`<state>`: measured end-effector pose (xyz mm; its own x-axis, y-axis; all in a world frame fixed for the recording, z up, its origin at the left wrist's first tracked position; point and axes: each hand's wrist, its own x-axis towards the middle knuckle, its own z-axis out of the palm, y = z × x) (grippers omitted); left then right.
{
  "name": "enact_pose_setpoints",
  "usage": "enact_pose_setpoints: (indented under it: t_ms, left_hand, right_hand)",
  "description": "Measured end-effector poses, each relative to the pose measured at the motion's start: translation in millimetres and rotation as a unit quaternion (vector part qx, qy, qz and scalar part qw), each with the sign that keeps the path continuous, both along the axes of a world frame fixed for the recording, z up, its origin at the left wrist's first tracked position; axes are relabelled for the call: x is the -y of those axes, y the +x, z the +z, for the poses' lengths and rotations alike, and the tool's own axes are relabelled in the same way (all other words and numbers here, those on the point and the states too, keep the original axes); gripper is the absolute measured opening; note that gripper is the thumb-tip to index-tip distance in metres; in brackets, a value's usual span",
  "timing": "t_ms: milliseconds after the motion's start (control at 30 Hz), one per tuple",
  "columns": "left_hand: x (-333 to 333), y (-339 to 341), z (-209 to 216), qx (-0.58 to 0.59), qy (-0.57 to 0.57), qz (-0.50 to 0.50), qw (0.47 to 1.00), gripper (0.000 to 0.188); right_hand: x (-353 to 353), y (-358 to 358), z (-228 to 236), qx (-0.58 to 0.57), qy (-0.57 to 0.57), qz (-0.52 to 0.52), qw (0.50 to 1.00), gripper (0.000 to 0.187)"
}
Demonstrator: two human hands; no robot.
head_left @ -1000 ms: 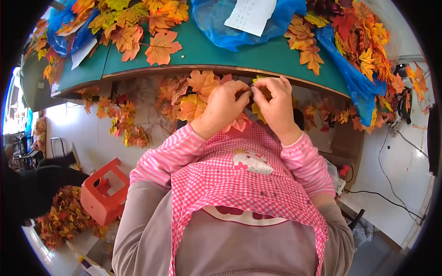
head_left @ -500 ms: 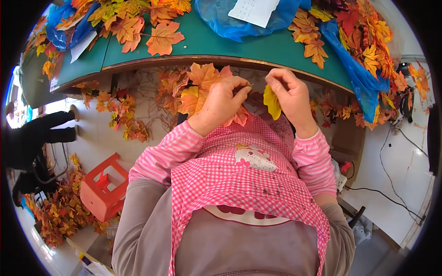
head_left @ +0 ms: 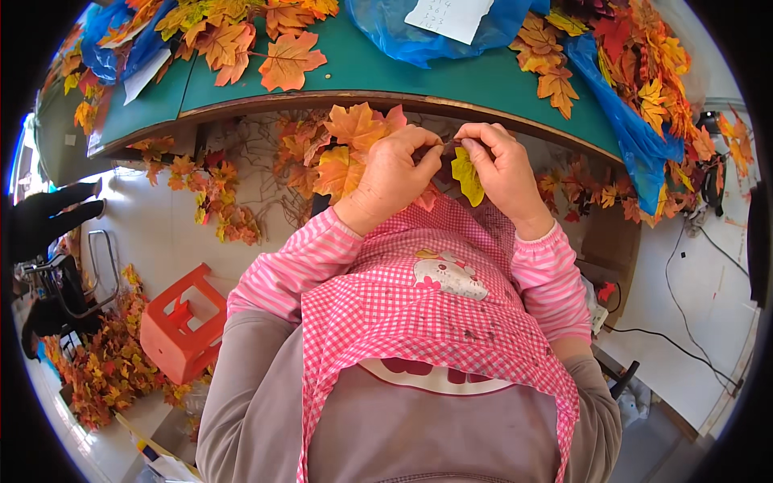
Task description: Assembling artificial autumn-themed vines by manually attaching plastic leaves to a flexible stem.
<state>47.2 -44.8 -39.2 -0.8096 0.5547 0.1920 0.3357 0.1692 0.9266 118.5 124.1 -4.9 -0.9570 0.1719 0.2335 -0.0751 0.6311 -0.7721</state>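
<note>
Both of my hands work close together just below the table's near edge. My left hand (head_left: 396,171) is pinched closed beside a cluster of orange and yellow artificial maple leaves (head_left: 354,129); a thin stem seems to be at its fingertips, mostly hidden. In my right hand (head_left: 509,179), a yellow artificial leaf (head_left: 467,179) is pinched between thumb and fingers and hangs down. The fingertips of the two hands almost meet. More orange leaves show below my left hand, against the pink checked apron (head_left: 403,298).
Ahead is a green table (head_left: 354,72) with loose leaves, a blue plastic bag (head_left: 394,44) and a white paper (head_left: 451,18). Leaf garlands (head_left: 229,205) hang beneath it. At left stand a red plastic stool (head_left: 181,338) and a leaf pile (head_left: 109,374). Cables (head_left: 684,350) lie at right.
My right hand has moved left with the yellow leaf, closer to my left hand's fingertips. The left hand has hardly moved. At far left, a person's dark-clothed legs have shifted.
</note>
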Motion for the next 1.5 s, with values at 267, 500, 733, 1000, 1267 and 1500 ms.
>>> enact_pose_setpoints:
  t_ms: [267,500,733,1000,1267,1500]
  left_hand:
    - [1,-1,-4,0.005,-0.007,-0.006,1.0,0.014]
    - [-3,-5,-2,-0.03,-0.016,-0.014,0.999,0.013]
    - [-2,-7,-3,-0.098,0.023,-0.045,0.994,0.01]
    - [2,3,-8,-0.047,-0.009,-0.05,0.998,0.009]
    - [15,-15,11,0.062,-0.091,-0.152,0.982,0.016]
    - [15,3,-4,0.018,-0.01,-0.085,0.996,0.01]
  right_hand:
    - [-1,1,0,0.007,0.018,0.003,1.0,0.01]
    - [-2,-2,0,0.003,0.097,0.028,0.995,0.01]
    - [-3,-1,1,-0.034,0.061,0.04,0.997,0.015]
    - [15,4,-6,-0.065,0.139,0.04,0.987,0.015]
    - [1,1,-7,-0.001,0.071,0.065,0.995,0.01]
    - [7,3,-6,0.025,0.038,0.083,0.996,0.009]
